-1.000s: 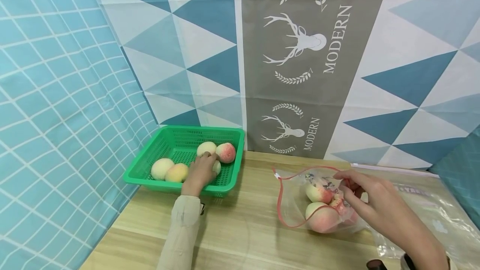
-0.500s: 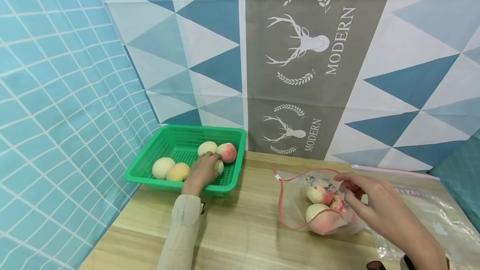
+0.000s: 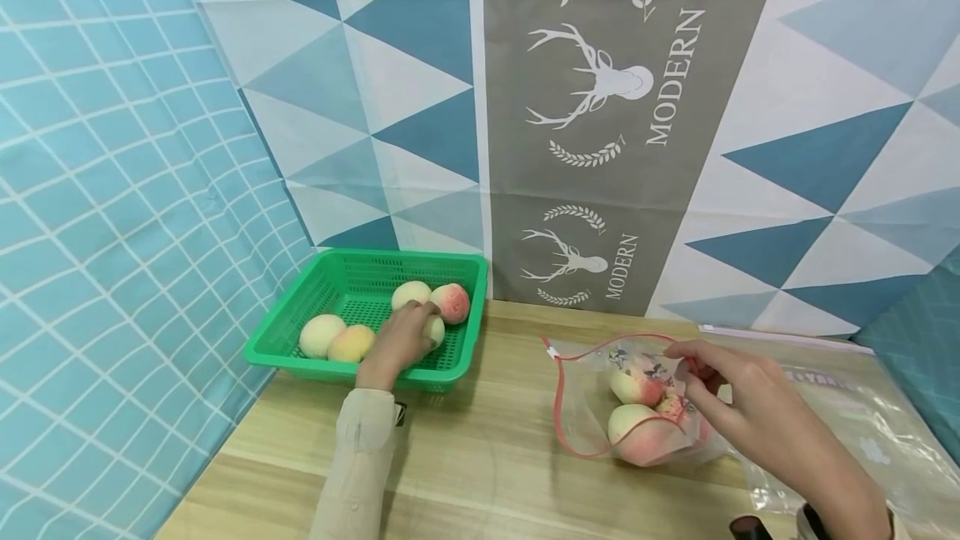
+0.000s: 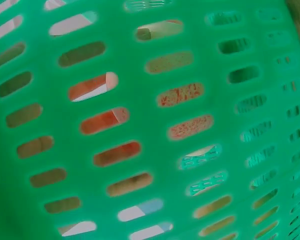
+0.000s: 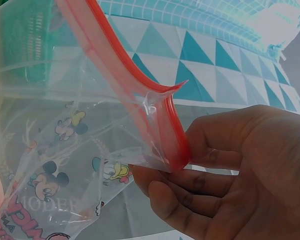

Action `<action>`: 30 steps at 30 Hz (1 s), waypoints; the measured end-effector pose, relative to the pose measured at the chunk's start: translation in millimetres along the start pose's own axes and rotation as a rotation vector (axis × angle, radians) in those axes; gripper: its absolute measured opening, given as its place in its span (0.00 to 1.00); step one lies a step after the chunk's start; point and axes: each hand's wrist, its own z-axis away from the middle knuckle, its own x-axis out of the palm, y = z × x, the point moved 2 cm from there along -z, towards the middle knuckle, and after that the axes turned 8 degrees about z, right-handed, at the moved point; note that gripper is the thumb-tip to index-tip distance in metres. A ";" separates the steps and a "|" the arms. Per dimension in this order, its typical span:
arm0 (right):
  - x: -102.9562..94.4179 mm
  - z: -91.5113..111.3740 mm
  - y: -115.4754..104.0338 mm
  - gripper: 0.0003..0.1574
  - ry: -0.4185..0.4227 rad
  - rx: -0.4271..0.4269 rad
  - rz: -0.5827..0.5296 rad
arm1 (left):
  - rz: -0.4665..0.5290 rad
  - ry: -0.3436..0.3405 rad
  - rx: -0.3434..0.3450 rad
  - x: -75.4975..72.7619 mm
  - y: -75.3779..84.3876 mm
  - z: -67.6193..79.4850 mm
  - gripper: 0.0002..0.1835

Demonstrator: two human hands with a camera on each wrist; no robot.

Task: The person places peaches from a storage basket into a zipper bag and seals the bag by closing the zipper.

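Note:
In the head view, my left hand (image 3: 399, 342) reaches into a green plastic basket (image 3: 253, 354), its fingers curled over a pale peach (image 3: 434, 332) at the basket's front right. Slotted basket wall (image 4: 132, 70) fills the left wrist view and hides that hand. A clear zip bag (image 3: 581, 402) with a red edge and cartoon prints lies with its mouth spread toward the basket. Several pink and cream peaches (image 3: 637, 387) are inside it. Thumb and fingers of my right hand (image 5: 225, 170) pinch the bag by its red zip edge (image 5: 177, 145).
Beside the held peach are a cream peach (image 3: 411, 295) and a red one (image 3: 452, 303); two more, including a yellowish peach (image 3: 351, 344), sit at the basket's left. A flat clear bag (image 3: 862, 394) lies at the right on the wooden table (image 3: 480, 457). Patterned sheets rise behind.
The whole view shifts slightly. My left hand stays on the peach in the basket, and my right hand keeps its pinch on the bag's edge.

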 end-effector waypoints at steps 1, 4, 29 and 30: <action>0.0 0.1 -0.1 0.19 0.003 -0.003 0.000 | 0.000 0.004 0.004 -0.9 0.6 0.1 0.25; -0.1 0.0 -0.3 0.19 0.005 -0.002 -0.001 | -0.003 0.022 0.021 -3.0 2.7 0.4 0.26; 0.0 0.9 0.4 0.20 -0.007 0.006 -0.018 | -0.007 0.172 0.133 -33.1 36.2 15.1 0.27; -0.1 0.9 0.2 0.20 -0.005 0.005 -0.017 | -0.005 0.177 0.137 -34.1 37.5 15.4 0.28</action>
